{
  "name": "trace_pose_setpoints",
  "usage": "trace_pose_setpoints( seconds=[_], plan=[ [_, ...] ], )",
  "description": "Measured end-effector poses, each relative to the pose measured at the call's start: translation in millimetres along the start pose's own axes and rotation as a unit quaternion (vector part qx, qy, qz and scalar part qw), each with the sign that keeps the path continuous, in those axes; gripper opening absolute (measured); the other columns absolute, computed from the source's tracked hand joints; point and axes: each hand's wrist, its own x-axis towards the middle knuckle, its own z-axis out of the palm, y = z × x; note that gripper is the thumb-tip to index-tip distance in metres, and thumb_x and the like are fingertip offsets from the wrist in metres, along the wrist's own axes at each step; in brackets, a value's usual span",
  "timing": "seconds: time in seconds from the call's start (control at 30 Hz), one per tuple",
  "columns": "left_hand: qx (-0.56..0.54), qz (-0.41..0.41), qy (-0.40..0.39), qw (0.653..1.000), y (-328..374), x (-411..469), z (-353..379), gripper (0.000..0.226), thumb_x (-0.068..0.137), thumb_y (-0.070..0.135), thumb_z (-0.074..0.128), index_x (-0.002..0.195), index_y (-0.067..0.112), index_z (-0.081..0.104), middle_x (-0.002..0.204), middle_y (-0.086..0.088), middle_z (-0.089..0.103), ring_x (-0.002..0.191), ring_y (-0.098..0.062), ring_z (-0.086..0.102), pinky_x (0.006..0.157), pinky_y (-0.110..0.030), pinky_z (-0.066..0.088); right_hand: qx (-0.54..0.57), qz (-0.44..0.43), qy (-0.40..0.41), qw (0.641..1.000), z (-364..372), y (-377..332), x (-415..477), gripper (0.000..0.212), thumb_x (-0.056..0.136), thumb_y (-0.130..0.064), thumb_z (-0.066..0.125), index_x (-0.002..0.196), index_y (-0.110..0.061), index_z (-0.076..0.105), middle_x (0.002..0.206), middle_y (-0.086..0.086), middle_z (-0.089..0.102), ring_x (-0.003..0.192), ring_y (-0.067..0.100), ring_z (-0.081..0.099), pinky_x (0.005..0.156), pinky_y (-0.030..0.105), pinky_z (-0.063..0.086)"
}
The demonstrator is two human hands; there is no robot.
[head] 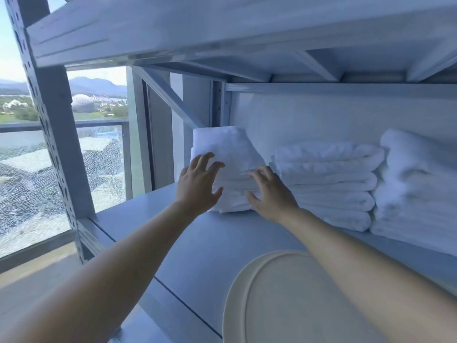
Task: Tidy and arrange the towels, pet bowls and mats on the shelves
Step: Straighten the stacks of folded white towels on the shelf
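Three stacks of folded white towels stand along the back of a grey metal shelf point(158, 233). The left stack point(227, 149) is narrow and leans a little. My left hand point(197, 184) reaches its front left side with fingers spread. My right hand point(269, 191) lies against its front right side, fingers spread too. A wider middle stack point(329, 181) and a tall right stack point(415, 184) stand beside it. A round cream pet bowl point(267, 303) sits at the shelf's front, partly under my right forearm.
Another shelf board point(222, 26) runs close overhead. A perforated metal upright point(49, 125) stands at the left, with a diagonal brace behind it. Beyond it is a window with a balcony rail and netting. Bare shelf surface lies in front of the towels.
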Motion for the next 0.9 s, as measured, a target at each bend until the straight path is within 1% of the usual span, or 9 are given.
trace_pose_setpoints(
  seconds=[0.1,0.2,0.37,0.47,0.53,0.6,0.7,0.8,0.9],
  plan=[
    [0.004,-0.019,-0.001,1.0,-3.0,1.5,9.5,0.061,0.08,0.036,0.065,0.135,0.028,0.041,0.151,-0.002,0.023,0.14,-0.023,0.016,0.105,-0.043,0.032,-0.006,-0.004,0.0,1.0,1.9,1.7,8.0,0.054,0.092,-0.036,0.05,0.139,-0.018,0.032,0.145,0.001,0.023,0.13,0.021,0.032,0.092,0.037,0.045],
    [-0.02,-0.051,-0.014,0.998,-7.1,1.2,24.1,0.065,0.081,0.038,0.064,0.139,0.03,0.035,0.154,-0.001,0.015,0.143,-0.025,0.008,0.104,-0.044,0.034,-0.02,-0.009,-0.005,1.0,3.4,3.3,15.4,0.06,0.091,-0.038,0.052,0.142,-0.019,0.027,0.149,0.0,0.017,0.135,0.02,0.026,0.096,0.037,0.044],
    [-0.085,-0.056,0.029,0.994,-12.3,1.5,47.5,0.062,0.078,0.032,0.069,0.134,0.024,0.045,0.151,-0.005,0.024,0.141,-0.028,0.015,0.095,-0.043,0.044,-0.076,-0.035,-0.002,0.996,8.3,9.1,26.8,0.066,0.088,-0.04,0.056,0.143,-0.019,0.026,0.147,0.001,0.021,0.134,0.021,0.024,0.098,0.037,0.041],
    [-0.118,-0.042,0.076,0.989,-16.6,-2.6,59.9,0.062,0.074,0.027,0.074,0.131,0.023,0.049,0.149,-0.006,0.031,0.138,-0.027,0.02,0.091,-0.041,0.047,-0.107,-0.051,0.028,0.993,12.6,13.5,30.0,0.065,0.085,-0.041,0.06,0.14,-0.019,0.034,0.142,0.002,0.031,0.127,0.026,0.032,0.095,0.036,0.04],
    [-0.144,-0.033,0.099,0.984,-20.2,-5.2,67.0,0.063,0.072,0.025,0.076,0.13,0.023,0.05,0.147,-0.007,0.033,0.136,-0.025,0.019,0.09,-0.041,0.047,-0.122,-0.056,0.048,0.99,16.9,15.9,31.2,0.064,0.083,-0.043,0.062,0.137,-0.019,0.04,0.14,0.004,0.035,0.125,0.029,0.034,0.094,0.039,0.037],
    [-0.16,-0.028,0.106,0.981,-23.9,-4.6,70.1,0.065,0.07,0.025,0.078,0.13,0.024,0.051,0.147,-0.007,0.033,0.136,-0.023,0.017,0.092,-0.038,0.043,-0.129,-0.051,0.059,0.989,22.0,17.5,32.9,0.064,0.081,-0.045,0.063,0.136,-0.021,0.042,0.142,0.006,0.032,0.127,0.029,0.028,0.095,0.04,0.034],
    [-0.159,-0.021,0.103,0.982,-30.0,-2.4,69.3,0.067,0.07,0.028,0.078,0.131,0.026,0.05,0.148,-0.005,0.032,0.136,-0.021,0.018,0.095,-0.029,0.033,-0.114,-0.039,0.066,0.991,28.9,18.5,37.4,0.063,0.08,-0.046,0.064,0.134,-0.023,0.041,0.146,0.007,0.023,0.131,0.025,0.012,0.099,0.044,0.027],
    [-0.159,-0.011,0.108,0.981,-34.4,-1.6,68.9,0.068,0.069,0.029,0.079,0.13,0.027,0.051,0.147,-0.005,0.033,0.136,-0.021,0.02,0.096,-0.029,0.033,-0.079,-0.04,0.058,0.994,34.6,18.1,42.4,0.066,0.08,-0.046,0.064,0.137,-0.022,0.038,0.148,0.007,0.018,0.136,0.026,0.014,0.103,0.045,0.029],
    [-0.154,-0.01,0.114,0.981,-35.6,-2.0,70.3,0.068,0.068,0.032,0.08,0.13,0.028,0.052,0.147,-0.006,0.033,0.136,-0.024,0.02,0.101,-0.035,0.032,-0.027,-0.047,0.053,0.997,42.2,17.9,43.2,0.069,0.081,-0.042,0.065,0.139,-0.018,0.035,0.152,0.006,0.013,0.14,0.025,0.013,0.107,0.044,0.031]
  ],
)
